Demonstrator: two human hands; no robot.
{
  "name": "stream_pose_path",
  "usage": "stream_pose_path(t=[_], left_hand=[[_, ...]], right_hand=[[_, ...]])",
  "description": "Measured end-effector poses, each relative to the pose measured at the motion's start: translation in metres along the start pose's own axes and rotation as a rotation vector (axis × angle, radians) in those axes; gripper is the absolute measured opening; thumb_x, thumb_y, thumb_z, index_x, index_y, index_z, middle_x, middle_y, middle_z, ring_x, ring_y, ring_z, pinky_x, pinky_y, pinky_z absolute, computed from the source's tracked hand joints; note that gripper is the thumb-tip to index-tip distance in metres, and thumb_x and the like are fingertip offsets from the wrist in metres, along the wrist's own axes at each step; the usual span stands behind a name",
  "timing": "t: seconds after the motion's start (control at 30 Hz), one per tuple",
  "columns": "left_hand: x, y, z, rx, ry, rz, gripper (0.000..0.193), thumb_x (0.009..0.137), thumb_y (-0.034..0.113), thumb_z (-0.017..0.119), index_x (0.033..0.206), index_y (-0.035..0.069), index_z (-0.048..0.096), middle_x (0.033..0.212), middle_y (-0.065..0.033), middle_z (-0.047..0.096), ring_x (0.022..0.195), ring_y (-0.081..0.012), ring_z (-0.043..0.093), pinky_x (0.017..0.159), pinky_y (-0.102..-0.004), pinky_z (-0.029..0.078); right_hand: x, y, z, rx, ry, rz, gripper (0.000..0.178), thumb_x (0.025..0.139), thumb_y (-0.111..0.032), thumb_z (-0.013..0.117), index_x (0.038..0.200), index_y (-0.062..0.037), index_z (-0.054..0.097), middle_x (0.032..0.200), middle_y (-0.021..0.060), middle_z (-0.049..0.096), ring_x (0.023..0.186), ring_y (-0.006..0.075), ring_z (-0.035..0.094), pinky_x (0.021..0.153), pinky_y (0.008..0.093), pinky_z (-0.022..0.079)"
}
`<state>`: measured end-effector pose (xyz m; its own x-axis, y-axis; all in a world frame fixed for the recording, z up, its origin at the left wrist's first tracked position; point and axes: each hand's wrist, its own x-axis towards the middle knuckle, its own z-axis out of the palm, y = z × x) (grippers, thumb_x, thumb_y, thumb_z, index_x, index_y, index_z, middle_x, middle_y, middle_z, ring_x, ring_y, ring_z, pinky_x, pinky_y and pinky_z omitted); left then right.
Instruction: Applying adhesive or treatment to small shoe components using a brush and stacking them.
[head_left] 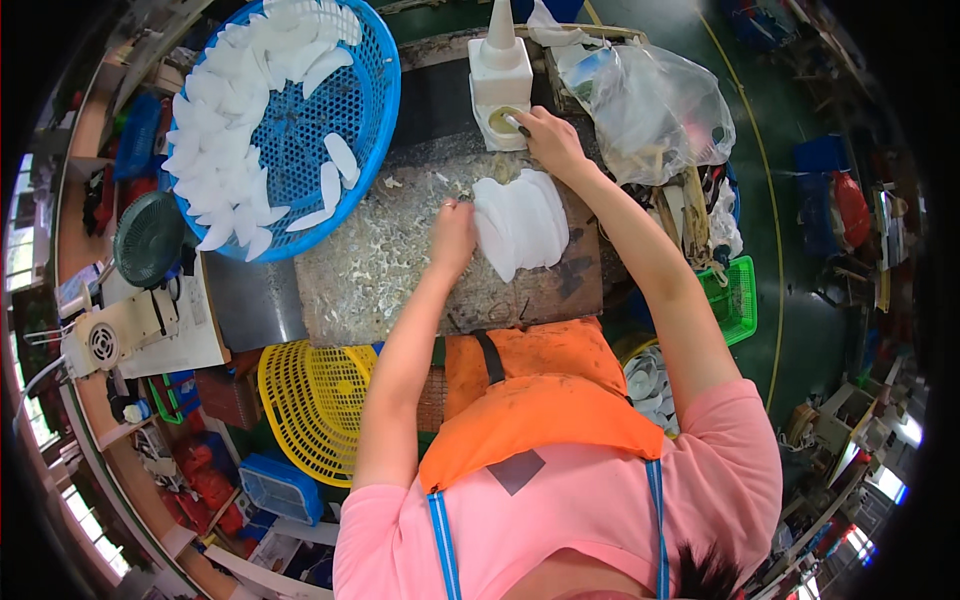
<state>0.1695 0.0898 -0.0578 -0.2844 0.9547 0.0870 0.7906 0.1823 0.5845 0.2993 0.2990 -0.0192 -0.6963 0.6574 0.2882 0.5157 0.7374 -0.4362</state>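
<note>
A fanned stack of thin white sole-shaped pieces (522,225) lies on the stained, glue-crusted board in front of me. My left hand (454,238) rests at the left edge of this stack, its fingers curled closed; what they pinch, if anything, is hidden. Farther off, my right hand (552,142) is closed round the dark handle of a brush (516,125). The brush's end reaches into the round opening of a whitish glue pot (503,121). Behind that opening rises a white block-shaped container (500,75) with a cone-shaped top.
At the far left, a large blue basket (385,95) holds many white pieces. A clear plastic bag (655,110) bulges at the far right. Yellow basket (315,415) and green basket (738,300) stand lower beside the bench. A small beige machine (120,332) sits left.
</note>
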Motion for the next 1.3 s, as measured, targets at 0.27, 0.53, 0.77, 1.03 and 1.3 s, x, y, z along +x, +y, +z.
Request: stream_pose_path(t=[0.27,0.53,0.77,1.03,1.3], left_hand=[[-0.057,0.023,-0.019,0.061,0.078,0.148,0.011,0.076,0.002,0.055,0.086,0.005,0.061,0.082,-0.0126,0.055,0.071,-0.0316,0.058,0.061,-0.0398,0.047],[-0.068,0.012,0.017,0.080,0.062,0.310,0.008,0.075,0.004,0.059,0.082,0.005,0.056,0.084,-0.0101,0.054,0.079,-0.0298,0.056,0.069,-0.0390,0.045],[-0.065,0.012,0.009,0.073,0.130,0.249,0.024,0.072,0.002,0.062,0.095,0.004,0.055,0.092,-0.0119,0.055,0.083,-0.0307,0.056,0.071,-0.0400,0.046],[-0.039,0.019,-0.039,0.080,0.065,0.203,0.019,0.077,0.002,0.060,0.097,0.003,0.059,0.092,-0.0129,0.060,0.081,-0.0301,0.060,0.068,-0.0361,0.049],[0.017,-0.009,-0.163,0.096,0.610,0.113,0.012,0.079,0.003,0.062,0.091,0.004,0.061,0.090,-0.0111,0.060,0.081,-0.0283,0.059,0.071,-0.0366,0.047]], right_hand=[[-0.067,-0.004,-0.011,1.037,-0.470,0.783,0.029,0.082,-0.021,0.062,0.100,0.0004,0.062,0.079,0.0160,0.068,0.054,0.0130,0.064,0.057,0.0285,0.053],[-0.081,-0.049,0.023,0.197,-0.278,-0.073,0.024,0.079,-0.009,0.056,0.101,-0.0072,0.065,0.095,0.0162,0.061,0.090,0.0350,0.060,0.075,0.0432,0.048],[-0.128,-0.066,-0.012,0.323,-0.525,0.053,0.019,0.080,-0.017,0.058,0.088,-0.0021,0.066,0.080,0.0200,0.061,0.080,0.0383,0.060,0.070,0.0443,0.047],[-0.134,-0.068,-0.023,0.201,-0.530,0.195,0.024,0.082,-0.022,0.059,0.081,0.0015,0.064,0.080,0.0214,0.062,0.080,0.0403,0.058,0.071,0.0465,0.046],[-0.103,-0.060,-0.015,0.171,-0.677,0.217,0.027,0.080,-0.025,0.061,0.080,0.0019,0.064,0.075,0.0238,0.061,0.075,0.0407,0.060,0.067,0.0464,0.047]])
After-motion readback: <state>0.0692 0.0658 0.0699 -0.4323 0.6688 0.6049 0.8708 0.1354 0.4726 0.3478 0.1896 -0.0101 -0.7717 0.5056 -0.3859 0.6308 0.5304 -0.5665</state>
